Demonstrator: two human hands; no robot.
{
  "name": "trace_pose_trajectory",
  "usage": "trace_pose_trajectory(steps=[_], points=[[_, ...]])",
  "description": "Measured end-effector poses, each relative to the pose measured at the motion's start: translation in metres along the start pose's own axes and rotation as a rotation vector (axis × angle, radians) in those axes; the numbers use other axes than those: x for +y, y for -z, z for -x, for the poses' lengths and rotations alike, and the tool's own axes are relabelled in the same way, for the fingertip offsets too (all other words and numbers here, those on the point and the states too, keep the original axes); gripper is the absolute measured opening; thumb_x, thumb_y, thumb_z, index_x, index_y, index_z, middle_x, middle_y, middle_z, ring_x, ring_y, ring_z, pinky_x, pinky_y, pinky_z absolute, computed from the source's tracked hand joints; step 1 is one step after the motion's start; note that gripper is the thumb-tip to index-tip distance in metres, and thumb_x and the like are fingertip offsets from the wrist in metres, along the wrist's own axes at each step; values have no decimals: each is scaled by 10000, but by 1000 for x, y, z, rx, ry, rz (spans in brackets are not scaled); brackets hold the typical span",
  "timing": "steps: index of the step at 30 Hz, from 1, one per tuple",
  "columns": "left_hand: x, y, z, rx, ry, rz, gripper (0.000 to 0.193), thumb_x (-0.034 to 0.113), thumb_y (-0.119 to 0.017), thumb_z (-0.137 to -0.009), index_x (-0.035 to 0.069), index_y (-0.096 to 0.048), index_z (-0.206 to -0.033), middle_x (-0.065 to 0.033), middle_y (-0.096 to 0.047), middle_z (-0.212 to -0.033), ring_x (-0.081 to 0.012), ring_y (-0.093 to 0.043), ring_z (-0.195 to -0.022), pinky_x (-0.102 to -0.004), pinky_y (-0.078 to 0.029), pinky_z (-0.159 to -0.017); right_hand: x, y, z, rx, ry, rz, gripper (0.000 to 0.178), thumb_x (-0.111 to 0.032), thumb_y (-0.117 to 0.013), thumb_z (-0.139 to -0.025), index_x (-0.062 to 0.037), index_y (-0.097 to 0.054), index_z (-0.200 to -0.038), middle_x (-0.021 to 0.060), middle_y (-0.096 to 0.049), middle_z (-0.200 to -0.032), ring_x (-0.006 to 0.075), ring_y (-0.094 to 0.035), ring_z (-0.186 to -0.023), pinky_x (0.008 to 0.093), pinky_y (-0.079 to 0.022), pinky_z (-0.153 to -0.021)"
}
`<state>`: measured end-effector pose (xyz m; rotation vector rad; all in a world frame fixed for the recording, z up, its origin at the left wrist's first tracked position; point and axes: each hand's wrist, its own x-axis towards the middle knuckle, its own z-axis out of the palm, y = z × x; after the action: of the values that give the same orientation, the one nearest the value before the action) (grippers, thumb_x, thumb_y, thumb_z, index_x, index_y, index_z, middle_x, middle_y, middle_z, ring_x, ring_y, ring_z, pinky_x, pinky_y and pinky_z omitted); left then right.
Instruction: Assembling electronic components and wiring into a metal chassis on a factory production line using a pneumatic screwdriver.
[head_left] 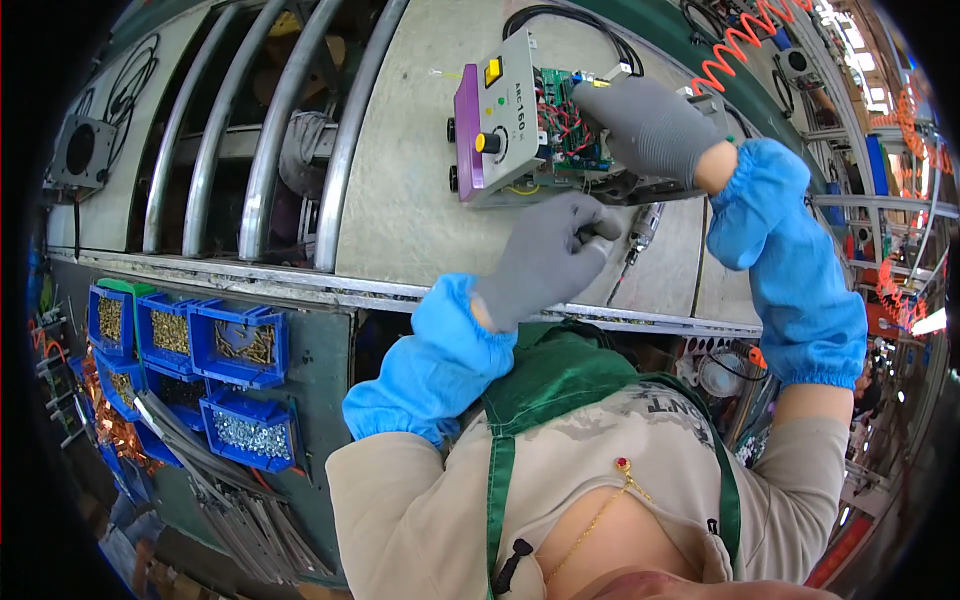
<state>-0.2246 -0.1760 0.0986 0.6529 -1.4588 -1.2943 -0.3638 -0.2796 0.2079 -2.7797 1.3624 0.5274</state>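
A welding machine (510,110) with its cover off stands on the workbench, its grey front panel carrying a yellow switch (493,71), a yellow-and-black knob (487,143) and a purple edge strip (467,135). Behind the panel, a green circuit board (556,90) with red wires lies exposed. My right hand (650,125), in a grey glove, reaches over the board with its fingers closed together; their tips are partly hidden. Just in front of the machine, my gloved left hand (555,250) has curled fingers, and anything between them is hidden. Beside it lies a silver power screwdriver (643,232) with a long bit.
Metal rollers (285,130) run across the bench at left. Blue bins (238,345) of screws and small metal parts hang below its front edge, near a bundle of grey strips (245,510). A black cable (590,20) coils behind the machine; a red spiral hose (740,45) hangs at right.
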Motion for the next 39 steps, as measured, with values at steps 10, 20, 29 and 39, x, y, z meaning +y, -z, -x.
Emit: trace_pose_trajectory(steps=[10,20,29,39], points=[[-35,-25,-21,318,551,1020,336,-15,-552,-813,-7,-545,-1150,-114,-622,-1081,-201,-608,-947,-300,-482,-859,7,20,-16,-291,-209,86,249,-231,-630,-734,-41,-683,-885,194,-649,-825,337,-639,-788,411,-503,-730],[-35,-34,-23,349,557,854,308,-4,-600,-744,-37,-602,-1050,-114,-632,-980,-187,-607,-886,-280,-467,-802,12,10,-29,-418,14,165,228,-192,-612,-722,-59,-698,-886,199,-655,-825,359,-644,-797,434,-512,-739],[-45,-45,-32,428,565,1093,258,0,-636,-800,-3,-603,-1056,-76,-653,-968,-172,-626,-837,-259,-493,-747,18,10,-12,-389,-176,105,264,-281,-649,-731,-51,-704,-847,168,-667,-794,330,-657,-768,423,-524,-701],[-49,-63,-48,517,725,617,234,97,-727,-769,25,-613,-960,-46,-643,-831,-104,-572,-623,-268,-449,-539,22,-5,-22,-407,11,192,186,-167,-672,-685,-60,-711,-832,192,-659,-766,346,-669,-745,404,-547,-689]])
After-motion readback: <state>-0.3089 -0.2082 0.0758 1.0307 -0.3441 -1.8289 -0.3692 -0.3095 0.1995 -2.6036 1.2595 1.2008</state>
